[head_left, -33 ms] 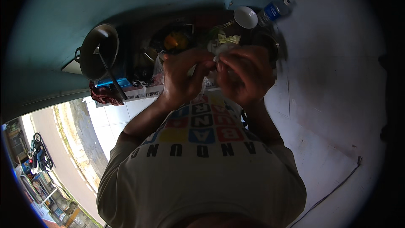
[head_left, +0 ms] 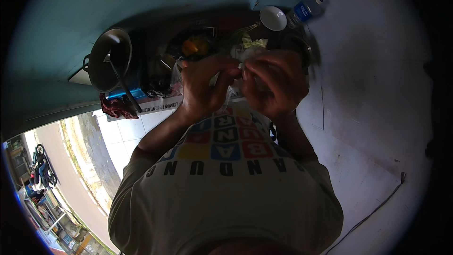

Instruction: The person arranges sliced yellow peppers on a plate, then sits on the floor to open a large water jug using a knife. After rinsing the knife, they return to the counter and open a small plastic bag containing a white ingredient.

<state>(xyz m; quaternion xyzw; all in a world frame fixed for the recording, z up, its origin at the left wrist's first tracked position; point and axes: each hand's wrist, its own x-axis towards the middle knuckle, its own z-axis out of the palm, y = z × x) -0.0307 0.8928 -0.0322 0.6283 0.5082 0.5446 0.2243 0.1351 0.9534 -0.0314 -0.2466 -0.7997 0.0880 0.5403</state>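
Shirt fabric (head_left: 224, 198) sits on the near side of the small white piece (head_left: 241, 66) that you pinch: your left hand (head_left: 205, 85) and right hand (head_left: 278, 85) both have fingertips clamped on it, one hand at either side. Just beyond the piece are pale yellow-green leaves (head_left: 254, 42). Beyond it leftward is an orange thing (head_left: 192, 46); rightward, a white bowl (head_left: 273, 18), then a clear bottle (head_left: 306, 11). Well left of it, a ladle (head_left: 121, 82) rests in a pan (head_left: 98, 63).
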